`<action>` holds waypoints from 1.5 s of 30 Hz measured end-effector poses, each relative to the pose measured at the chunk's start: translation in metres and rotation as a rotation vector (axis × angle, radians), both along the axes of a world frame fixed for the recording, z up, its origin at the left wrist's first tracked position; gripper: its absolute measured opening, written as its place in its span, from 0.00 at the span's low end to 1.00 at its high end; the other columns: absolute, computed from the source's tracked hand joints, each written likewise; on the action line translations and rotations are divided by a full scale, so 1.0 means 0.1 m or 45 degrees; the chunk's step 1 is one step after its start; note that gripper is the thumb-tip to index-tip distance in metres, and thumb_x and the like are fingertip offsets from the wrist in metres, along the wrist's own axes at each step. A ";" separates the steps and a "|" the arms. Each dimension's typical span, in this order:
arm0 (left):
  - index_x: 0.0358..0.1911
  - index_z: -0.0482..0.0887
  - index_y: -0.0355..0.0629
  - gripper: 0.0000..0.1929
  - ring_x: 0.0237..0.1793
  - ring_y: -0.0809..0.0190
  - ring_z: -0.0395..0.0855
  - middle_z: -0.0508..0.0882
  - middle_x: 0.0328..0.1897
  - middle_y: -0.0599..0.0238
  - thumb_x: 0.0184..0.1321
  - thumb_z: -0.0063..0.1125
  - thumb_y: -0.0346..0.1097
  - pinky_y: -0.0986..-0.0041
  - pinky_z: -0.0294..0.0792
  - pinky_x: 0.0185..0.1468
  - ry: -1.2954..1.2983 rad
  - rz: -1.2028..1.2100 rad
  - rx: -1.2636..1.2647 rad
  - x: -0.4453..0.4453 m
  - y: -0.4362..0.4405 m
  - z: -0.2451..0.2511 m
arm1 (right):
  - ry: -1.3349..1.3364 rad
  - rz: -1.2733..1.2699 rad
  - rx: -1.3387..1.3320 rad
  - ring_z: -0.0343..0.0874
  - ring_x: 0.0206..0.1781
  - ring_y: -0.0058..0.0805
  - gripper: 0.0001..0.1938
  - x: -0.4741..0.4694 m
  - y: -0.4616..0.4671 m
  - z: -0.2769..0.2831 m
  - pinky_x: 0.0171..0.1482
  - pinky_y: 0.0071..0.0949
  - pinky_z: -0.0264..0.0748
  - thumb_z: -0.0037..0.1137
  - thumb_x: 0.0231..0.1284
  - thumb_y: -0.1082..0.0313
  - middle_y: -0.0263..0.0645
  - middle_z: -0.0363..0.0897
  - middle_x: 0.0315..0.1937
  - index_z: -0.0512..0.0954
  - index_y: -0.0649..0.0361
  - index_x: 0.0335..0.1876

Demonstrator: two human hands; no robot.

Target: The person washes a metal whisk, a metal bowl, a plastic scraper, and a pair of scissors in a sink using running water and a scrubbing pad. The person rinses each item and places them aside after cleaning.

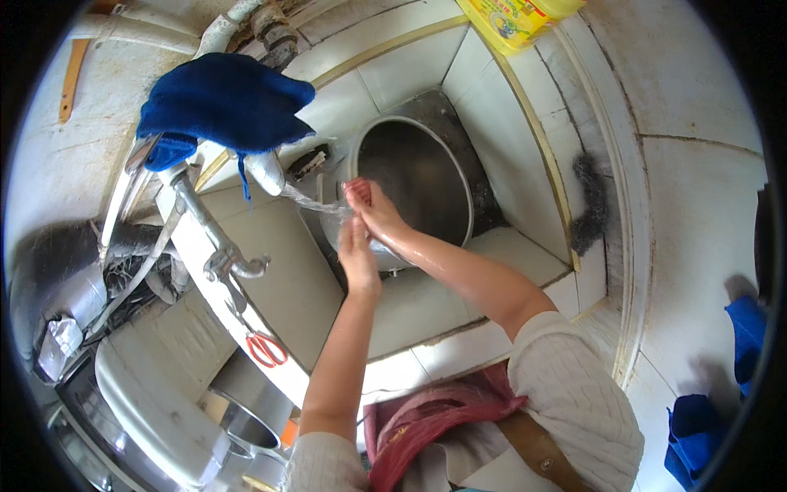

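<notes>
Water runs from a white spout (264, 174) at the left onto my hands, over the rim of a large round metal pot (471, 215) in a tiled basin. My right hand (382, 214) is closed round a small red, textured piece (357, 191); whether it is cloth or food I cannot tell. Close below it, my left hand (358, 255) is raised with its fingers extended, blurred, beside or against the right wrist; I see nothing held in it. A blue cloth (224, 104) is draped over the pipework above the spout.
A metal tap (230, 258) and red-handled scissors (267, 350) are at the basin's left wall. Dark steel wool (590, 203) lies on the right ledge, a yellow container (522, 21) at the top. Metal pots (252, 424) stand lower left. Blue cloths (695, 440) are at the lower right.
</notes>
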State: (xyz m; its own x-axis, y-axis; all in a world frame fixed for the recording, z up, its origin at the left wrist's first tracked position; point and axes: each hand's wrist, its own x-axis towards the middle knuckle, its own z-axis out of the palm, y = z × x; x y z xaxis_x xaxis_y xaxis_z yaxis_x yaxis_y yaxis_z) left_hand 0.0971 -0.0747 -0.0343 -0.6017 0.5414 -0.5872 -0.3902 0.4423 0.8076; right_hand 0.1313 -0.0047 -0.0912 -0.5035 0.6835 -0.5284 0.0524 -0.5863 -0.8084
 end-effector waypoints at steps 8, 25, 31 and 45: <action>0.67 0.58 0.41 0.33 0.44 0.63 0.77 0.77 0.49 0.62 0.58 0.56 0.27 0.73 0.71 0.45 0.287 -0.117 -0.307 -0.47 -0.27 -0.21 | -0.170 -0.145 0.036 0.77 0.34 0.20 0.11 0.52 -0.60 0.22 0.40 0.22 0.74 0.54 0.64 0.62 0.35 0.79 0.33 0.75 0.64 0.41; 0.60 0.57 0.49 0.28 0.38 0.61 0.79 0.75 0.49 0.61 0.58 0.50 0.20 0.70 0.79 0.34 -0.233 0.018 -0.160 -0.33 -0.47 -0.31 | -1.096 -0.270 0.810 0.78 0.30 0.48 0.11 2.10 -0.36 0.96 0.34 0.41 0.72 0.54 0.58 0.59 0.46 0.77 0.23 0.76 0.60 0.30; 0.61 0.59 0.52 0.28 0.37 0.62 0.78 0.74 0.48 0.61 0.58 0.47 0.19 0.71 0.79 0.34 -0.276 0.005 -0.149 -0.49 -0.44 -0.28 | -1.730 -0.184 1.447 0.69 0.56 0.38 0.20 3.22 -0.57 1.39 0.56 0.52 0.57 0.63 0.48 0.55 0.36 0.75 0.48 0.74 0.51 0.47; 0.72 0.50 0.56 0.36 0.24 0.69 0.74 0.76 0.36 0.70 0.62 0.51 0.24 0.76 0.71 0.23 -0.226 0.054 -0.238 -0.66 -0.79 -0.17 | -1.281 -0.117 0.826 0.63 0.64 0.46 0.30 1.95 -0.39 0.46 0.64 0.43 0.58 0.61 0.54 0.54 0.51 0.66 0.59 0.66 0.61 0.61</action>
